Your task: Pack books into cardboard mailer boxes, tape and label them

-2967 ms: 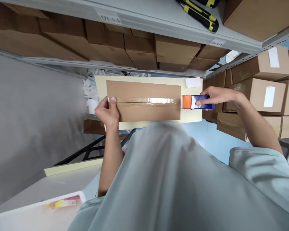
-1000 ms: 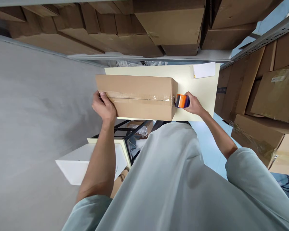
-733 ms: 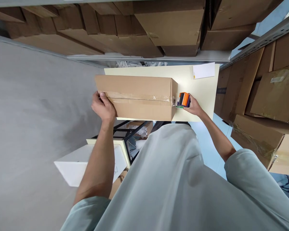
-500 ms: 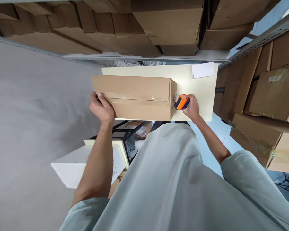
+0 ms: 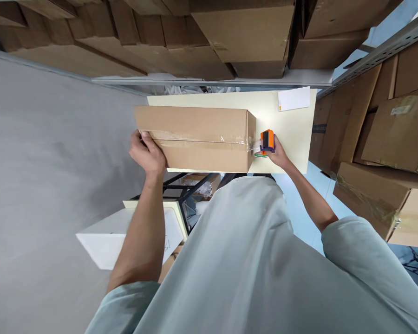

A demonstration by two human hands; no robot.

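A long brown cardboard box (image 5: pixel 195 123) lies on a cream tabletop (image 5: pixel 289 132), with clear tape running along its top seam. My left hand (image 5: pixel 148 150) grips the box's left end, thumb on top and fingers round the side, partly hidden. At the other end, my right hand (image 5: pixel 277 153) is closed round an orange and dark purple tape dispenser (image 5: pixel 267 140). Its clear tape roll sits next to the box's right face, and a strip of tape reaches from the box edge toward it.
A white paper slip (image 5: pixel 294 99) lies at the table's back right. Shelved cardboard boxes (image 5: pixel 251 37) hang over the far edge. More cartons (image 5: pixel 397 130) are stacked at right. A grey wall (image 5: pixel 55 139) stands at left, with a white box (image 5: pixel 104 236) on a lower stand.
The tape dispenser in my right hand has turned upright and shifted slightly right, away from the box end, showing its tape roll. My left hand has stayed on the box.
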